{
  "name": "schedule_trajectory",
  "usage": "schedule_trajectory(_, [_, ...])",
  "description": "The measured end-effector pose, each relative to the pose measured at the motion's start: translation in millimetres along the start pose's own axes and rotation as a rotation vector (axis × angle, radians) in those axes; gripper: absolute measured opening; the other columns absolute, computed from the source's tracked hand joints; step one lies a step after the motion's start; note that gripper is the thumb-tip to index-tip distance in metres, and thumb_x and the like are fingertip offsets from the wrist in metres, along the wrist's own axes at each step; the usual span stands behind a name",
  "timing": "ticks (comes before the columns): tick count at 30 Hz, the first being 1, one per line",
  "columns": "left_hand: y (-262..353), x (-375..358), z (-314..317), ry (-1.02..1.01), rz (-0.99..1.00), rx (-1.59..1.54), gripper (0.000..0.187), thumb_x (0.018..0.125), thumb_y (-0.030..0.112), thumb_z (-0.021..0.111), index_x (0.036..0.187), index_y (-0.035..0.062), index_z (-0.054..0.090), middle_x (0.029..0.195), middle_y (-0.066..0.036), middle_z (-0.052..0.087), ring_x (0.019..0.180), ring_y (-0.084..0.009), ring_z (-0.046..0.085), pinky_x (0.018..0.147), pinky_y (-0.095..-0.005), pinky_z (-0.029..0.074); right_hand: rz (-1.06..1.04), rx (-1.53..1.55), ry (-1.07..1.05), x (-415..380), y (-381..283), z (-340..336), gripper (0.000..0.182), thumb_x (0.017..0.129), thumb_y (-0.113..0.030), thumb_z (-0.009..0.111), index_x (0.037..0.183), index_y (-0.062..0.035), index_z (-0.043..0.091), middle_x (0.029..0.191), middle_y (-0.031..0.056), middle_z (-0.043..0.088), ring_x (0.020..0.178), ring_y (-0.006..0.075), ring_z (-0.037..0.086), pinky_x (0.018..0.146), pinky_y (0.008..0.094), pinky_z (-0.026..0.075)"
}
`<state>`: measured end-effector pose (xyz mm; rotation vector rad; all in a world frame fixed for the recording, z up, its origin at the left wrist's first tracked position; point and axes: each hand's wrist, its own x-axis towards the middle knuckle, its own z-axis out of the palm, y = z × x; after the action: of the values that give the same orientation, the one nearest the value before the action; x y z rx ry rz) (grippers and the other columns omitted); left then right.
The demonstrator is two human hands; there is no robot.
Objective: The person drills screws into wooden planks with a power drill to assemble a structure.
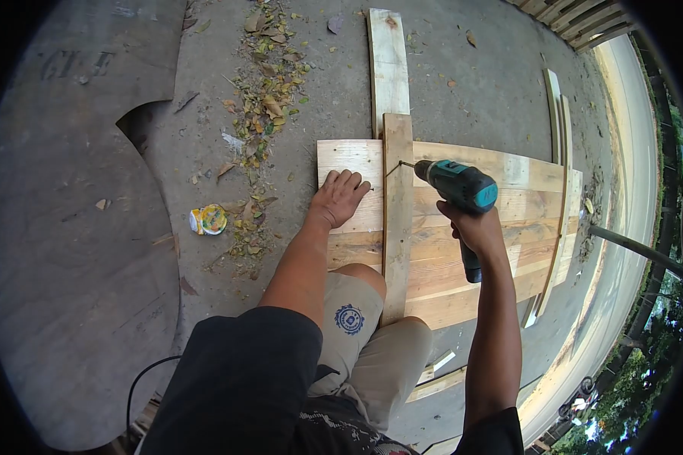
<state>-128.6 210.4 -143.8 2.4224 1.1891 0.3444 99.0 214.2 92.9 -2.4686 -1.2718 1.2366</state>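
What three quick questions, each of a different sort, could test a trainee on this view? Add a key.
1. True or false: the right hand grips the drill.
2. Where does the left hand rest? A) on a knee; B) on the planks; C) on the drill.
3. Fill in the blank: a strip of fallen ____ lies on the ground.

Key: 1 true; 2 B; 3 leaves.
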Motion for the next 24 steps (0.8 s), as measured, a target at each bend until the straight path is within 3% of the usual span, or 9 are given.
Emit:
schedule_trajectory(2, [0, 0, -1, 0.004, 0.002, -0.001, 0.022, 0.088, 0.013, 0.048, 0.108, 0.0139, 0.054, 0.100, -0.006, 0.050, 0.099, -0.0214, 0.048, 0.092, -0.0364, 0.035, 0.006, 0.025, -0.011, 4, 0, -2, 0.036, 0.079, -0.033, 0.076, 0.097, -0.0026, 0.069, 0.067, 0.0068, 0.064, 0.056, 0.0156, 0.062, 0.059, 0.0335, 0.050])
schedule_trajectory(5, [0, -1, 0, 0.016, 0.007, 0.005, 0.022, 0.087, 0.012, 0.049, 0.108, 0.0140, 0.055, 0.100, -0.006, 0.050, 0.099, -0.0215, 0.048, 0.092, -0.0366, 0.035, 0.043, -0.100, -0.053, 9, -3, -9, 0.038, 0.078, -0.034, 0.076, 0.099, -0.0025, 0.069, 0.076, 0.0107, 0.069, 0.065, 0.0221, 0.068, 0.065, 0.0366, 0.053])
schedule_trajectory(8, [3, 0, -4, -0.022, -0.008, 0.017, 0.022, 0.088, 0.012, 0.049, 0.109, 0.0141, 0.055, 0.100, -0.006, 0.050, 0.099, -0.0216, 0.048, 0.092, -0.0369, 0.035, -0.093, -0.328, 0.003, 13, -13, -10, 0.038, 0.078, -0.034, 0.074, 0.099, -0.0025, 0.069, 0.087, 0.0146, 0.072, 0.079, 0.0307, 0.071, 0.073, 0.0404, 0.054])
schedule_trajectory(9, [4, 1, -7, -0.045, -0.015, 0.021, 0.022, 0.088, 0.012, 0.049, 0.109, 0.0141, 0.055, 0.100, -0.006, 0.050, 0.099, -0.0216, 0.048, 0.092, -0.0370, 0.035, -0.049, -0.357, -0.001, 10, -21, -12, 0.037, 0.075, -0.031, 0.072, 0.098, -0.0028, 0.069, 0.096, 0.0183, 0.072, 0.091, 0.0374, 0.068, 0.080, 0.0425, 0.054])
schedule_trajectory(13, [5, 1, -8, -0.056, -0.012, 0.027, 0.022, 0.088, 0.012, 0.049, 0.110, 0.0137, 0.055, 0.100, -0.006, 0.050, 0.099, -0.0220, 0.048, 0.092, -0.0374, 0.035, -0.130, -0.533, 0.039, 13, -39, -12, 0.036, 0.067, -0.023, 0.066, 0.096, -0.0024, 0.069, 0.097, 0.0216, 0.070, 0.091, 0.0399, 0.067, 0.079, 0.0429, 0.054])
schedule_trajectory(24, [3, 1, -5, -0.045, -0.009, 0.022, 0.025, 0.090, 0.013, 0.049, 0.114, 0.0141, 0.057, 0.101, -0.006, 0.050, 0.099, -0.0222, 0.048, 0.093, -0.0382, 0.035, -0.127, -0.520, 0.039, 13, -46, -16, 0.033, 0.066, -0.020, 0.064, 0.093, -0.0023, 0.068, 0.096, 0.0209, 0.070, 0.090, 0.0395, 0.067, 0.078, 0.0424, 0.053])
